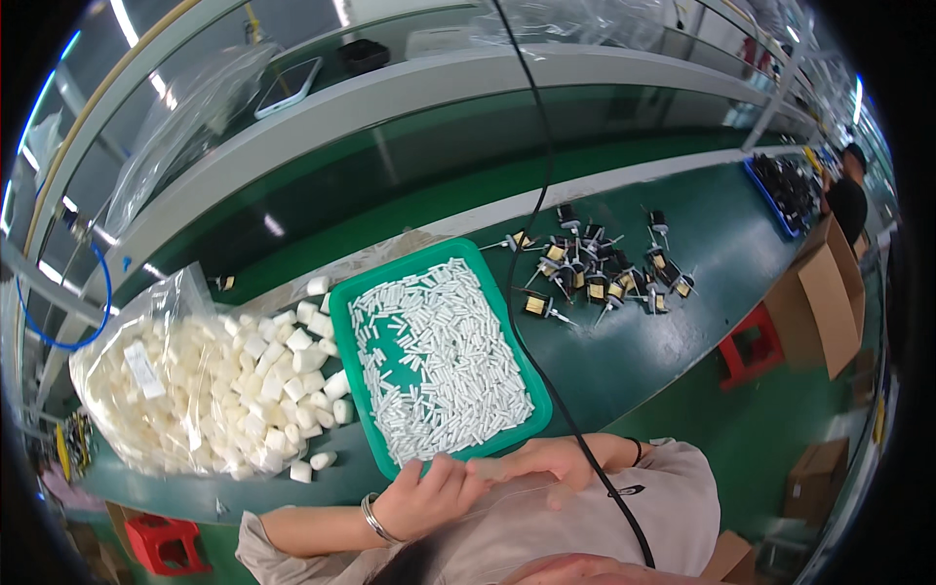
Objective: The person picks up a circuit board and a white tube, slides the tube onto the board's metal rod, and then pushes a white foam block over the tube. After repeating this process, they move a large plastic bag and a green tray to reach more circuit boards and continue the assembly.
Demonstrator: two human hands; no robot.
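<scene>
My left hand (421, 499), with a metal bracelet on the wrist, and my right hand (554, 462), with a black band on the wrist, meet at the near edge of a green tray (343, 310). Both pinch a thin clear plastic bag (499, 485) that hangs toward my chest; what is in it is too faint to tell. The tray is filled with several small white tubes (439, 356). To the left of the tray, a big clear bag (166, 380) spills white blocky parts (304, 363) onto the belt.
Small black-and-yellow wound components with wire leads (595, 273) lie scattered on the green belt right of the tray. A black cable (531, 234) hangs across the view. A blue tray of black parts (780, 190), a person (846, 200), cardboard boxes (829, 292) and red stools (751, 346) are at right.
</scene>
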